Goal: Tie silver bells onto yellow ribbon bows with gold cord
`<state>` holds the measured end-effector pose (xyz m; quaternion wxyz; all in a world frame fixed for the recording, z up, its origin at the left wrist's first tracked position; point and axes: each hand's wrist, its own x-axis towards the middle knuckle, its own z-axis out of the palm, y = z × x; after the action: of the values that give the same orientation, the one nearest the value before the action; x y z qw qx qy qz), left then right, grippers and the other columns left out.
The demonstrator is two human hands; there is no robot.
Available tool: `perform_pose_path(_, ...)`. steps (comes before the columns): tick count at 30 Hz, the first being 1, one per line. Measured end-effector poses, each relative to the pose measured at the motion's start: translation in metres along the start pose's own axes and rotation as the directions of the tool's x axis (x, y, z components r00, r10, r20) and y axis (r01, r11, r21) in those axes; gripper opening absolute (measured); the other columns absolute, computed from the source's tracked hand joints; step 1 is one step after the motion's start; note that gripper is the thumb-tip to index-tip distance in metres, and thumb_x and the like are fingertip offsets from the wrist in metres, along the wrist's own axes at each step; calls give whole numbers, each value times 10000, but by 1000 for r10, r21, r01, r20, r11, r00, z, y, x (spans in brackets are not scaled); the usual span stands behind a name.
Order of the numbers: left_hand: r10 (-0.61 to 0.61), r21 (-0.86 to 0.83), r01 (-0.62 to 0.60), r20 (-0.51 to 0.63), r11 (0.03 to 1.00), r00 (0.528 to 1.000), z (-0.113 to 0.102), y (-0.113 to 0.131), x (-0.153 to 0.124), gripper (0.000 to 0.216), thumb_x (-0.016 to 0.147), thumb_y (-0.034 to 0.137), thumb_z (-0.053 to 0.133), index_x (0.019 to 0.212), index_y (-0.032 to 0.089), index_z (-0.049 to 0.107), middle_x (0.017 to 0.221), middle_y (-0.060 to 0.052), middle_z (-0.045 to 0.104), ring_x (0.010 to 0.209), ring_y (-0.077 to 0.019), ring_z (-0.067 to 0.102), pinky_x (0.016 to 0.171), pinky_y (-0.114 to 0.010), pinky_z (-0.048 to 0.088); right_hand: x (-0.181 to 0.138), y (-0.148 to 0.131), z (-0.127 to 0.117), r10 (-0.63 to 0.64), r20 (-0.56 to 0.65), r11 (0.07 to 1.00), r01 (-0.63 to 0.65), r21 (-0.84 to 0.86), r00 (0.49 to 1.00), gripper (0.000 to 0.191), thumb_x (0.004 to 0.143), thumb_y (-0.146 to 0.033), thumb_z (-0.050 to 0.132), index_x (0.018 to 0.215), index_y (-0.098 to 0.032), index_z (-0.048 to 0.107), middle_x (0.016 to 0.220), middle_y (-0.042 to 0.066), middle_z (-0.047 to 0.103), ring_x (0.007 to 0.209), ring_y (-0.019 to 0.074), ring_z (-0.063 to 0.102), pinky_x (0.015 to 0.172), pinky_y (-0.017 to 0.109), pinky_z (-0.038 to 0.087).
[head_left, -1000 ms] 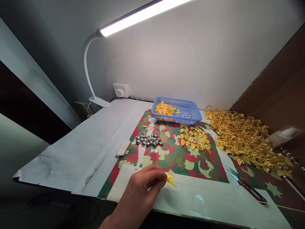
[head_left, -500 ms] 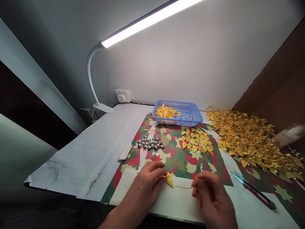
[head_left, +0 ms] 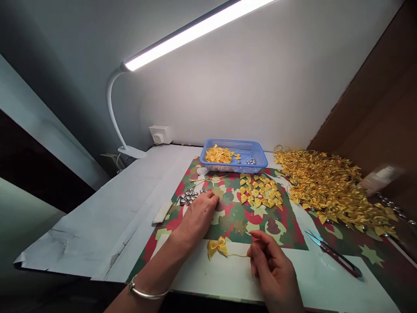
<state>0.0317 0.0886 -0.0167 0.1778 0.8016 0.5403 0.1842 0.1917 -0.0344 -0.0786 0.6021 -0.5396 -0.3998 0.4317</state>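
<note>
My left hand (head_left: 203, 211) reaches over the right side of a pile of small silver jingle bells (head_left: 189, 197). Its fingers are drawn together, and the fingertips are hidden behind the hand, so what they hold, if anything, does not show. A yellow ribbon bow (head_left: 217, 247) lies on the white sheet between my hands. From it a thin yellow cord (head_left: 237, 254) runs right into my right hand (head_left: 270, 265), pinched between thumb and fingers. Rows of similar yellow bows (head_left: 260, 191) lie on the patterned mat beyond.
A blue basket (head_left: 234, 168) at the back holds bows and a few bells. Many gold bows (head_left: 325, 187) are heaped at the right. Dark-handled scissors (head_left: 339, 256) lie right of my right hand. A folded white pad (head_left: 162, 213) and a lamp (head_left: 132, 152) are leftward.
My left hand has let go of the yellow bow and moved forward to the bells. The bow now lies on the white sheet. My right hand still pinches the cord.
</note>
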Motion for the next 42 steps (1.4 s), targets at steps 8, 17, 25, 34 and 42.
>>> perform_pose_path(8, -116, -335, 66, -131, 940, 985, -6, 5, -2, 165, 948, 199, 570, 1036, 201, 709, 1083, -72, 708, 1003, -247, 653, 910, -440, 511, 0, 7, 2, -157, 58, 982, 162, -97, 986, 281, 958, -412, 566, 1081, -185, 676, 647, -30, 639, 519, 117, 612, 582, 213, 501)
perform_pose_path(17, -259, -864, 289, 193, 413, 946, -3, 19, -61, 215, 842, 381, 733, 994, 235, 692, 881, -24, 785, 840, -179, 749, 762, -273, 597, 4, -1, 0, -254, 154, 929, 285, -235, 955, 184, 981, -292, 524, 945, -218, 689, 686, -5, 654, 598, 139, 609, 558, 224, 461)
perform_pose_path(25, -318, -922, 388, 367, 1, 874, -5, 26, -88, 195, 653, 191, 904, 799, 213, 777, 754, 17, 760, 700, -97, 641, 655, -144, 514, 2, -16, -1, -384, 218, 879, 428, -210, 897, 174, 970, -156, 516, 894, -240, 648, 844, 11, 616, 798, 151, 622, 678, 232, 491)
perform_pose_path(34, -320, -912, 407, 370, 54, 872, -5, 36, -92, 155, 650, 234, 890, 770, 241, 792, 729, 21, 763, 704, -127, 636, 676, -192, 513, -11, -28, 18, -419, 162, 883, 443, -157, 893, 155, 937, -161, 569, 903, -252, 690, 777, 0, 576, 677, 131, 585, 614, 239, 479)
perform_pose_path(42, -303, -911, 411, 387, 18, 871, -5, 41, -91, 159, 647, 243, 897, 769, 251, 795, 735, 35, 771, 718, -112, 643, 701, -169, 515, -13, -26, 15, -376, 187, 894, 408, -184, 908, 148, 938, -158, 575, 886, -239, 687, 765, -2, 567, 662, 125, 571, 607, 236, 459)
